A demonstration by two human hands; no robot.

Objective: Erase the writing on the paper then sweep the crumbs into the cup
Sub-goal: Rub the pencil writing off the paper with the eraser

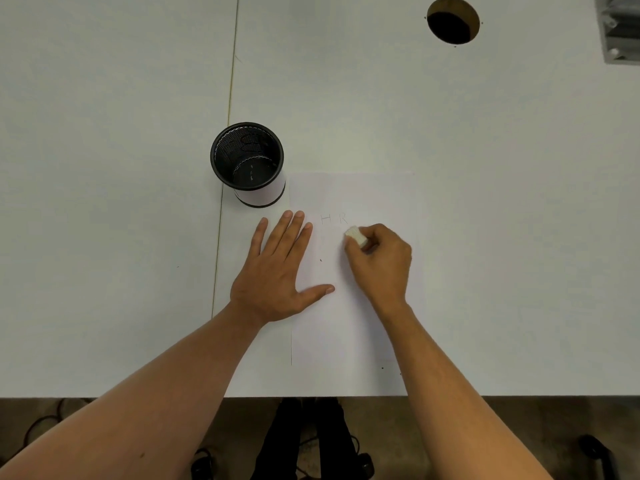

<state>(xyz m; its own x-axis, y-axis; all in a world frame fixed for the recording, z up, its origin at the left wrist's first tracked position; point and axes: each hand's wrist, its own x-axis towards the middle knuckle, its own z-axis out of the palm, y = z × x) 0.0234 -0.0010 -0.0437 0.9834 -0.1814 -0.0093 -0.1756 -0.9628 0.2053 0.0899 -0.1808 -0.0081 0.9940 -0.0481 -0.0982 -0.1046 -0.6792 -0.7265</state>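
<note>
- A white sheet of paper (353, 306) is laid on the pale bench (104, 202), reaching its near edge.
- The left hand (277, 271) is pressed flat, fingers spread, on the paper's left edge.
- A white eraser (356, 235) is pinched by the right hand (381, 261), just below faint pencil letters (334, 219).
- A black mesh cup (247, 162) is stood upright beside the paper's far left corner.

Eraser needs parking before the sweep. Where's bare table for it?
Bare table lies right of the paper, toward the round hole, and left of the seam. Crowded: the cup touches the paper's top-left corner, the left hand lies below it, and the right hand holds the eraser.
</note>
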